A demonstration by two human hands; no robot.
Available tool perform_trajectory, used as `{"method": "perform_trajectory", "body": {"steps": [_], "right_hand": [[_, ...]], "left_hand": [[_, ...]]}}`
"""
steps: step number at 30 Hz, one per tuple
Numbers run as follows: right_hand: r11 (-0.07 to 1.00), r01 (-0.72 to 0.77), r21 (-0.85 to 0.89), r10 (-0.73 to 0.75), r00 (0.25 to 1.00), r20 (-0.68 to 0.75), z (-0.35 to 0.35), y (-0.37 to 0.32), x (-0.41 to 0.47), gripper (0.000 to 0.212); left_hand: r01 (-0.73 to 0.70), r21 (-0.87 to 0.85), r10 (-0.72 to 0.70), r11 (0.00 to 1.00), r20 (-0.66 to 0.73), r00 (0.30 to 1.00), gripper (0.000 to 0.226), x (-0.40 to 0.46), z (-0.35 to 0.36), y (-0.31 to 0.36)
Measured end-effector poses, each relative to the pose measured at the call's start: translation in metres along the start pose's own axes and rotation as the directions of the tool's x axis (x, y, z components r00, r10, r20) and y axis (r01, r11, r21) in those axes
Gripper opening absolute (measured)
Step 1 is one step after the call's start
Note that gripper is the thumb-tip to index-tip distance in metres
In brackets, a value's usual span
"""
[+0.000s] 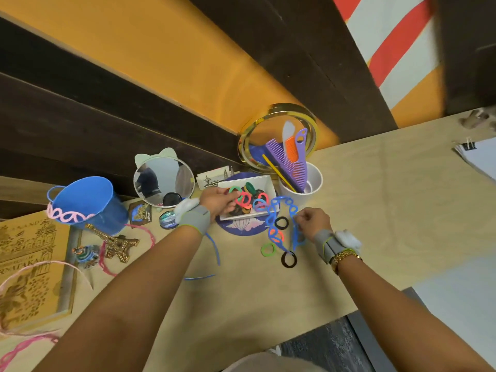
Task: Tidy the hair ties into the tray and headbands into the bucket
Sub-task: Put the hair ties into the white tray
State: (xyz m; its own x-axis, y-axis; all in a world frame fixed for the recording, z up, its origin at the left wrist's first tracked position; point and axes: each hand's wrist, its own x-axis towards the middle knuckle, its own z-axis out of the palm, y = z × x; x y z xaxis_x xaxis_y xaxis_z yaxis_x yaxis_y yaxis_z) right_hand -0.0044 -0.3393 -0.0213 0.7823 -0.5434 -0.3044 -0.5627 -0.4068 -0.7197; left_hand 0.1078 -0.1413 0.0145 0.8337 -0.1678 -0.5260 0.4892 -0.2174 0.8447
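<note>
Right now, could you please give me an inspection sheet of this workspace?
Surface: table under a tan covering.
Job's things: white tray heaped with hair ties; blue bucket with a pink headband over its rim; blue looped headband, green hair tie and black hair tie lying loose.
Clutter: cat-ear mirror, Eiffel Tower model, white cup of combs.
Hands: left hand at the tray, fingers on a hair tie; right hand pinching the blue looped headband.
Cables: nothing seen.
Surroundings: orange wall with dark wooden beams.
</note>
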Motion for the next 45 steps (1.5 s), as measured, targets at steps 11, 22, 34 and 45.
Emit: {"method": "perform_trajectory", "body": {"steps": [11, 22, 34, 45], "right_hand": [[0.992, 0.115, -0.052, -0.106, 0.983, 0.149, -0.006, 0.02, -0.019, 0.011], [0.949, 0.217, -0.23, -0.115, 0.914, 0.389, 0.068, 0.002, -0.059, 0.011], [0.998, 0.051, -0.024, -0.046, 0.983, 0.178, 0.031, 0.024, -0.033, 0.013], [0.949, 0.117, -0.292, -0.067, 0.982, 0.175, 0.01, 0.047, -0.007, 0.016]], "left_hand": [[-0.083, 0.071, 0.086, 0.994, -0.048, 0.995, 0.023, 0.022, 0.022, 0.0], [-0.233, 0.315, 0.275, 0.92, -0.097, 0.956, 0.022, 0.006, -0.002, 0.006], [-0.111, 0.187, 0.065, 0.976, 0.24, 0.969, 0.018, -0.019, 0.025, -0.009], [-0.154, 0.467, -0.009, 0.871, 0.329, 0.944, 0.016, -0.018, 0.054, -0.064]]}}
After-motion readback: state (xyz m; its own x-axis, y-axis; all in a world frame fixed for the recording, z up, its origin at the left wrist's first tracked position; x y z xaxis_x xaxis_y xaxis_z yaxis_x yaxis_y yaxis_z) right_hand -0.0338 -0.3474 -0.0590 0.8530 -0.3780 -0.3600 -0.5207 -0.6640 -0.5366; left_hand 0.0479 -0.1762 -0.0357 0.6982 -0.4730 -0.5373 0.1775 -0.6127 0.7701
